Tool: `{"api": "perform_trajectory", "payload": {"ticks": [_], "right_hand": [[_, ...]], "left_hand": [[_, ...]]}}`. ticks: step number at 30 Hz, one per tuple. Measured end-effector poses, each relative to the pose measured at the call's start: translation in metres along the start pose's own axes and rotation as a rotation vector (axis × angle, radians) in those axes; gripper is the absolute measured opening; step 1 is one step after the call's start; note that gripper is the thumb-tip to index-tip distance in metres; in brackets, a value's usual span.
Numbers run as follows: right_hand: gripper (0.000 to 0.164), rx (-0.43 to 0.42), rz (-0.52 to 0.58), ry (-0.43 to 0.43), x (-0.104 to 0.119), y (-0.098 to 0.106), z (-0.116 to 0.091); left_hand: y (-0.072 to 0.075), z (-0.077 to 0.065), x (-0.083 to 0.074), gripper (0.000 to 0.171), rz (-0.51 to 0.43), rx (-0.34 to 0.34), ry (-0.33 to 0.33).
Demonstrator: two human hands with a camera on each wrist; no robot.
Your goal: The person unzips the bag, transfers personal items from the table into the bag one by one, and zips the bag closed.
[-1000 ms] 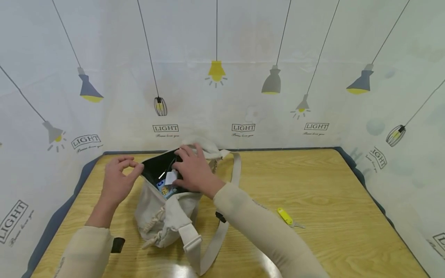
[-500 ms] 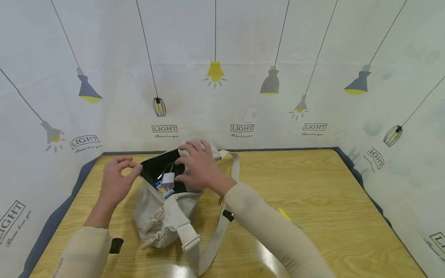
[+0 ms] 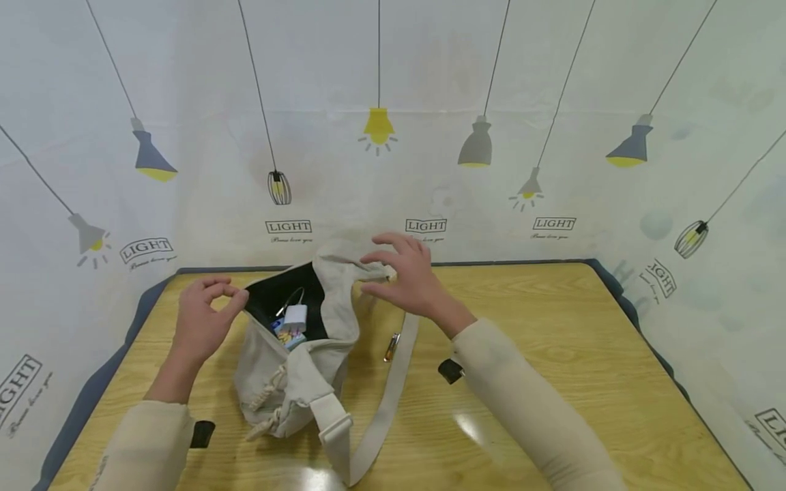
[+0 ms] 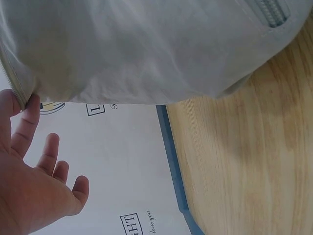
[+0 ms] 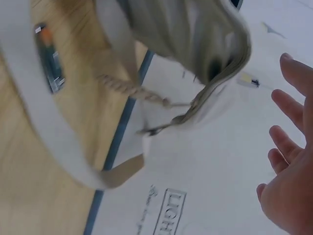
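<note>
An off-white shoulder bag [image 3: 288, 389] stands with its top spread wide on the left half of the table. My left hand [image 3: 205, 317] pinches the left corner of its zipped rim between thumb and index finger, which the left wrist view also shows. Inside the dark lining lie a white charger plug [image 3: 295, 318], a thin looped cable [image 3: 297, 295] and a blue printed packet [image 3: 287, 334]. Fingers spread and holding nothing, my right hand [image 3: 408, 279] hovers just right of the bag. Under it, a small slim item [image 3: 391, 347], orange and metallic, lies beside the strap.
The bag's wide strap [image 3: 393, 395] loops over the wooden table [image 3: 552, 341] to the bag's right. Lamp-printed white sheeting [image 3: 430, 170] encloses the back and sides. A dark blue edge [image 3: 522, 262] runs along the table's far side.
My right hand has come out of the bag's opening and moved right, uncovering the small orange item. The yellow-tagged key is now hidden behind the right sleeve. The left hand keeps its pinch.
</note>
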State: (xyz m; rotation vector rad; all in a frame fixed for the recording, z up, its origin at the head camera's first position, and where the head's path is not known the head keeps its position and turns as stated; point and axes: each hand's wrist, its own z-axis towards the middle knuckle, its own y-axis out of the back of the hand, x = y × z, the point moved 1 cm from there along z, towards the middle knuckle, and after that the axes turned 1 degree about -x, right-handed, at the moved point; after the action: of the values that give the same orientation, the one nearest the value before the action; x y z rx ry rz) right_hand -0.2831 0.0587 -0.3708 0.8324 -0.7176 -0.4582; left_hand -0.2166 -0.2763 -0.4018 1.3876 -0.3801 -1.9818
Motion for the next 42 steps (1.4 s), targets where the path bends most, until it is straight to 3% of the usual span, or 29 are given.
{"api": "perform_trajectory", "payload": {"ticks": [6, 12, 18, 26, 42], "right_hand": [[0.042, -0.038, 0.011, -0.058, -0.031, -0.003, -0.032], [0.048, -0.034, 0.025, -0.12, -0.051, -0.029, -0.071], [0.048, 0.035, 0.017, -0.207, -0.053, -0.054, -0.096], [0.057, 0.142, -0.075, -0.23, -0.049, -0.073, -0.107], [0.055, 0.242, -0.149, -0.269, -0.047, -0.081, -0.106]], "left_hand": [[0.002, 0.0, -0.001, 0.028, 0.002, 0.005, 0.021], [0.001, -0.001, 0.0, 0.027, -0.007, -0.005, 0.023], [0.001, -0.001, 0.0, 0.027, -0.009, -0.005, 0.029], [0.0, -0.002, -0.001, 0.026, -0.006, -0.002, 0.042], [-0.002, -0.002, -0.004, 0.028, -0.007, 0.003, 0.052]]}}
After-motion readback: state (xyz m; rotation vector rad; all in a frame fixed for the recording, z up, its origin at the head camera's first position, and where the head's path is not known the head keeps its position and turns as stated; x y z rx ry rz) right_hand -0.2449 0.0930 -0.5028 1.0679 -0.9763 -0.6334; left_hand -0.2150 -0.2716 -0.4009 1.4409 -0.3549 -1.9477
